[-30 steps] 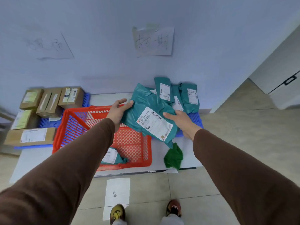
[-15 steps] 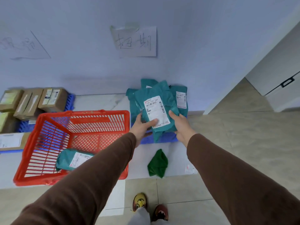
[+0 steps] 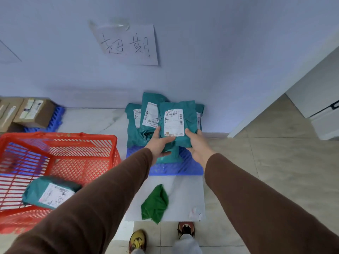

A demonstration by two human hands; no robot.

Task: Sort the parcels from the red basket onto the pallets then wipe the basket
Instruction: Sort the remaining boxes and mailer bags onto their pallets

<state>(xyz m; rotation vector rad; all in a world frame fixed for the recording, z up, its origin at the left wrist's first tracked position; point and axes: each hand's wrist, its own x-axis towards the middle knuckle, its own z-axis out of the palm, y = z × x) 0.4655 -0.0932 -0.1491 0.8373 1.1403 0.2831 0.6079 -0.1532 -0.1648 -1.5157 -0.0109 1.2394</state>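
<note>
A teal mailer parcel (image 3: 176,123) with a white label is held between my left hand (image 3: 159,143) at its lower left and my right hand (image 3: 197,145) at its lower right. It sits over the blue pallet (image 3: 176,167), against other teal parcels (image 3: 146,118) leaning on the wall. The red basket (image 3: 60,154) stands at the left and holds one teal parcel (image 3: 49,192) near its front. A green cloth (image 3: 156,204) lies on the white board in front of the pallet.
Cardboard boxes (image 3: 34,111) sit on a second blue pallet (image 3: 55,120) at the far left. A handwritten paper sign (image 3: 128,44) is taped to the wall above the teal parcels. My shoes (image 3: 137,241) stand on the tiled floor; a white door (image 3: 321,107) is at right.
Both hands carried the teal parcel from over the basket rightward and forward onto the stack on the right pallet. The view shifted right, so the basket now lies further left.
</note>
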